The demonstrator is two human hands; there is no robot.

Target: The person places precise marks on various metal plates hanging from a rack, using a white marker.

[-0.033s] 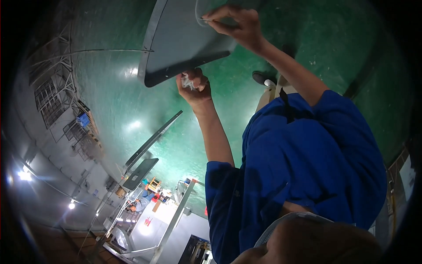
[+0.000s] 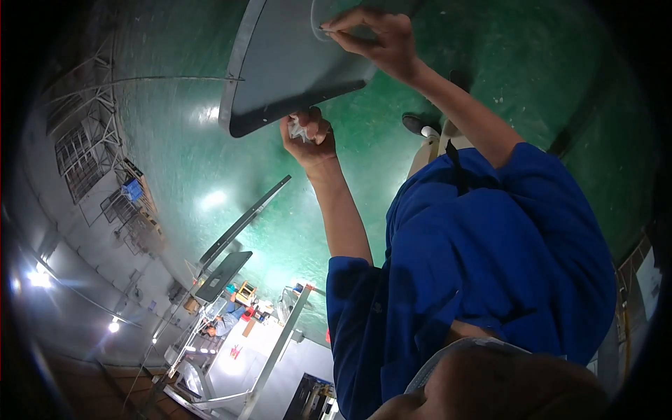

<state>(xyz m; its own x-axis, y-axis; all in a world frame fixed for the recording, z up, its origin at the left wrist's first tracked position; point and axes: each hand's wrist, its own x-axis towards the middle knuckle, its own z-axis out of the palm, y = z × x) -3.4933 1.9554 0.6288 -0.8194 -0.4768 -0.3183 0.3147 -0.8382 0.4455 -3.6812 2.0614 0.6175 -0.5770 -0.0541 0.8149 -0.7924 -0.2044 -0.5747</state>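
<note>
The green floor (image 2: 378, 168) spreads widest under everything. Over it, in front of me and left of my feet, is the big grey panel (image 2: 280, 63), its rim folded like a shallow tray's. A thin rod (image 2: 168, 80) reaches its left edge from the left. I'd judge the panel stiff, probably sheet metal, awkward more than delicate, and smooth enough to slip in a loose grip; the folded rim looks the best place to take hold. Farther left are two dark panels (image 2: 241, 225).

My right hand (image 2: 371, 38) has thumb and forefinger pressed together, pinching the edge of a clear curved piece (image 2: 313, 19) before the panel's face. It looks light and bendable, best held by that edge. My left hand (image 2: 315, 148), just below the panel's near rim, has its fingers curled round a crumpled white cloth (image 2: 299, 131), likely soft and nearly weightless. I can't tell whether those fingertips touch the rim.
</note>
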